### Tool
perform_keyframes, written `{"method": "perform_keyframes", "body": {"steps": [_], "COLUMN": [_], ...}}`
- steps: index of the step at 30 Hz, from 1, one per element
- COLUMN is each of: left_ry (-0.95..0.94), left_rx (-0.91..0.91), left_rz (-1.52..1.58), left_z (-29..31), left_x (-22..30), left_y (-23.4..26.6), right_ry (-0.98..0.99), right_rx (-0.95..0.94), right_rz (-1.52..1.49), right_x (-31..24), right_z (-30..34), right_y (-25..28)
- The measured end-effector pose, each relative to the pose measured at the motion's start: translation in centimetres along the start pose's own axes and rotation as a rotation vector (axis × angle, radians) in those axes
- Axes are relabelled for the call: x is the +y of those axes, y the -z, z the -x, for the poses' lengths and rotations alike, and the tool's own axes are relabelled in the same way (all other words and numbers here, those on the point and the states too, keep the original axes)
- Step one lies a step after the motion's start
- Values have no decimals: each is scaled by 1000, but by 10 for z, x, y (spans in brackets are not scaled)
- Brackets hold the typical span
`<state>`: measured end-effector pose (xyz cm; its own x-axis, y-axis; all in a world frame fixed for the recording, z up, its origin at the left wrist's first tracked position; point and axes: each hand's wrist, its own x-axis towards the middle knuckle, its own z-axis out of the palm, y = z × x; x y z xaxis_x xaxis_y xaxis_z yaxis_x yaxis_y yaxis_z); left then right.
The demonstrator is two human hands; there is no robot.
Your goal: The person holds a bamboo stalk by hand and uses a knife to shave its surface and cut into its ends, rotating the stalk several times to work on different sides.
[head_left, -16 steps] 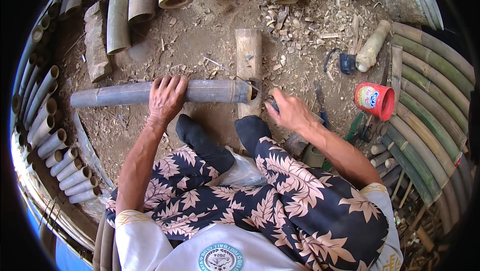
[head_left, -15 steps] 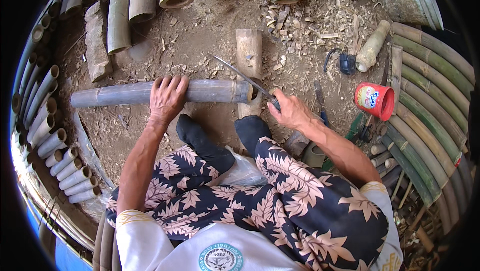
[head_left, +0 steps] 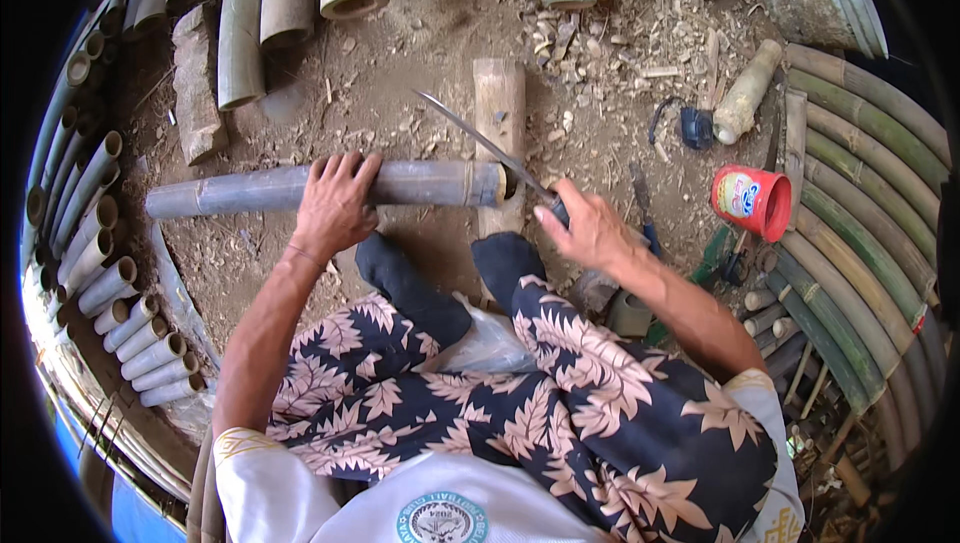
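A long grey-brown bamboo pole lies crosswise in front of me, its open right end resting on a wooden log. My left hand grips the pole near its middle from above, fingers curled over the far side. In my right hand is a long-bladed knife, held by its dark handle. The blade slants up and left, passing over the log and close to the pole's cut end; whether it touches the bamboo I cannot tell. Most of the handle is hidden in my fist.
Cut bamboo tubes are stacked at left, with more along the far edge. A red tub stands at right beside bent-looking bamboo poles. Another blade lies near my right forearm. Wood chips litter the dirt; a bucket lies far right.
The knife's tip has risen away from me and a little left, and my right hand has shifted slightly right. My left forearm has swung outward; the hand still holds the pole.
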<state>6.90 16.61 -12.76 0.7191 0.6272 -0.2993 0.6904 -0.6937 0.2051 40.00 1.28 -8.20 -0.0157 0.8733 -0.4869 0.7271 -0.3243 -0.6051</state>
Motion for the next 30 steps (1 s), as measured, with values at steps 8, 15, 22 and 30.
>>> {"method": "perform_keyframes", "body": {"steps": [8, 15, 22, 30], "left_ry": [9, 62, 34, -6], "left_rx": [-78, -32, 147, 267], "left_rz": [83, 87, -22, -36], "left_z": [-23, -13, -11, -4], "left_x": [-7, -6, -2, 3], "left_y": [3, -7, -20, -30], "right_ry": [173, 386, 39, 96], "right_rx": [101, 312, -12, 60], "right_rz": [108, -185, 163, 128], "right_x": [3, -56, 2, 7], "right_z": [-1, 0, -13, -4], "right_y": [-8, 18, 7, -3]}}
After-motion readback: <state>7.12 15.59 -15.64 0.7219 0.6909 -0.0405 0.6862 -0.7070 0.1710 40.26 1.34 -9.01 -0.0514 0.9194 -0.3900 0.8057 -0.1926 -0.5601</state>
